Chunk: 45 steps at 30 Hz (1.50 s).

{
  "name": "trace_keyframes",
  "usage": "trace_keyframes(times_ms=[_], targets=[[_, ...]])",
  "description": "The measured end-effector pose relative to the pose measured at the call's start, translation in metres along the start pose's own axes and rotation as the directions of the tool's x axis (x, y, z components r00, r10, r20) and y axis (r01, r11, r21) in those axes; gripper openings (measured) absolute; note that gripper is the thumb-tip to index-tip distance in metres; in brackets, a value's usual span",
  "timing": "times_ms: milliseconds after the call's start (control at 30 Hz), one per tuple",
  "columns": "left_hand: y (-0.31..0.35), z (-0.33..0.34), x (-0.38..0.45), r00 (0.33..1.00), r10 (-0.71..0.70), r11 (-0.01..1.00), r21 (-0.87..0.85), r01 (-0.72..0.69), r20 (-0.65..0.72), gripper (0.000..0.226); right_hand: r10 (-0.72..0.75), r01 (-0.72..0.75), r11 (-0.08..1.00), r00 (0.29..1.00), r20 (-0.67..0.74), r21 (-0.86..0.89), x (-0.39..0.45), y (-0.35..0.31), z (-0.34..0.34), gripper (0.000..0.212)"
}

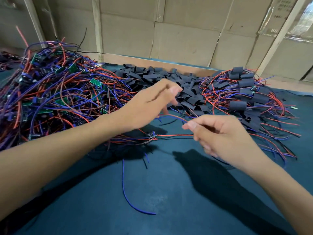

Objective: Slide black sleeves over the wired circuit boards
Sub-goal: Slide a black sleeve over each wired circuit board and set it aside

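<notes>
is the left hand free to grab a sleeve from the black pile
Probably yes. The left hand hovers at the near edge of the pile of black sleeves, holding nothing visible, with nothing between them. The right hand pinches the wires.

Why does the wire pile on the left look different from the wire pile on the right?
The left pile shows bare green circuit boards; in the right pile the boards wear black sleeves. The left pile is taller and more tangled; the right pile lies flatter, with wires fanned out. Both have red and blue wires and sit on the blue table.

Two hands (pixel 149 106); three heaps (pixel 55 92).
</notes>
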<state>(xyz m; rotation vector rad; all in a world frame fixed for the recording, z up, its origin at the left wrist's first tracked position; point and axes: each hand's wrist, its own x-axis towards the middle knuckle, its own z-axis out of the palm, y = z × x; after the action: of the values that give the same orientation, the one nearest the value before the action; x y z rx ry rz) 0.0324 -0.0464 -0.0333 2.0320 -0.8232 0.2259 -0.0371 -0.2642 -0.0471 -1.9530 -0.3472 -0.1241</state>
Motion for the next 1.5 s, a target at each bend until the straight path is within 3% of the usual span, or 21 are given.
trace_keyframes(times_ms=[33, 67, 167, 300, 467, 600, 667, 800, 1067, 1167, 1333, 1500], targets=[[-0.005, 0.001, 0.017, 0.998, -0.065, 0.997, 0.053, 0.063, 0.020, 0.034, 0.001, -0.003, 0.999, 0.999, -0.040, -0.036, 0.001, 0.003, -0.003, 0.019], [-0.011, 0.001, 0.033, 0.993, -0.089, 0.974, 0.217, 0.071, 0.075, 0.034, -0.012, 0.005, 0.996, 0.997, -0.078, -0.092, 0.002, 0.005, -0.006, 0.021], [-0.026, 0.004, 0.071, 0.948, -0.235, 0.802, 0.594, 0.065, 0.214, 0.043, -0.058, 0.015, 0.974, 0.981, -0.186, -0.228, 0.004, 0.008, -0.008, 0.024], [-0.034, 0.023, 0.086, 0.899, -0.390, 0.699, 0.699, 0.150, 0.197, 0.047, -0.087, 0.000, 0.957, 0.955, -0.284, -0.290, 0.004, 0.010, -0.010, 0.025], [-0.036, 0.032, 0.087, 0.911, -0.409, 0.736, 0.605, 0.304, 0.040, 0.032, -0.146, 0.032, 0.950, 0.925, -0.350, -0.311, 0.005, 0.011, -0.013, 0.022], [-0.033, 0.027, 0.074, 0.924, -0.380, 0.855, 0.396, 0.336, 0.037, 0.069, -0.195, 0.057, 0.940, 0.900, -0.391, -0.337, 0.005, 0.009, -0.018, 0.021], [-0.036, 0.027, 0.065, 0.923, -0.375, 0.858, 0.408, 0.313, 0.081, 0.070, -0.204, 0.069, 0.943, 0.893, -0.401, -0.327, 0.004, 0.006, -0.019, 0.021], [-0.046, 0.029, 0.060, 0.910, -0.379, 0.835, 0.486, 0.259, 0.166, 0.051, -0.206, 0.066, 0.937, 0.898, -0.388, -0.344, 0.004, 0.006, -0.015, 0.022], [-0.040, 0.025, 0.066, 0.901, -0.363, 0.791, 0.589, 0.164, 0.238, 0.038, -0.209, 0.051, 0.931, 0.886, -0.414, -0.361, 0.004, 0.008, -0.017, 0.021], [-0.028, 0.025, 0.056, 0.944, -0.272, 0.777, 0.621, 0.102, 0.186, 0.030, -0.233, 0.062, 0.920, 0.880, -0.414, -0.386, 0.003, 0.007, -0.018, 0.024], [-0.006, 0.022, 0.016, 0.969, -0.190, 0.892, 0.440, 0.104, 0.155, 0.019, -0.264, 0.097, 0.921, 0.868, -0.422, -0.377, 0.002, 0.004, -0.017, 0.024], [-0.003, 0.012, -0.023, 0.999, -0.032, 0.913, 0.408, 0.019, 0.025, 0.016, -0.293, 0.150, 0.922, 0.873, -0.390, -0.358, 0.000, 0.002, -0.005, 0.017]])
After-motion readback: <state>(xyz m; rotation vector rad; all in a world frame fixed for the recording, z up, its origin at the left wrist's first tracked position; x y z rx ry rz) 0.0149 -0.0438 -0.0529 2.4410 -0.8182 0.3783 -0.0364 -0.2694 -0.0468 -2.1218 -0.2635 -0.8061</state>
